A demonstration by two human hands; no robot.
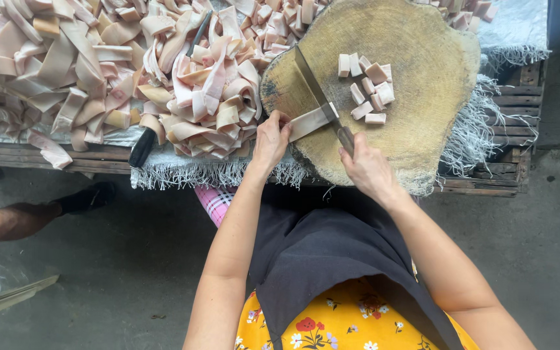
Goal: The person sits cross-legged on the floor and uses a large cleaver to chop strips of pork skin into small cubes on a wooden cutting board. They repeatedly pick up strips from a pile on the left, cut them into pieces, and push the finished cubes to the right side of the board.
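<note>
Gripped in the right hand, a knife is laid across a strip pinned on the block by the left hand, with few cubes cut and a large pile left uncut beside it.

Bare wood across the chopping block's right half, cut cubes mid-block, heaped strips crowding its left.
</note>
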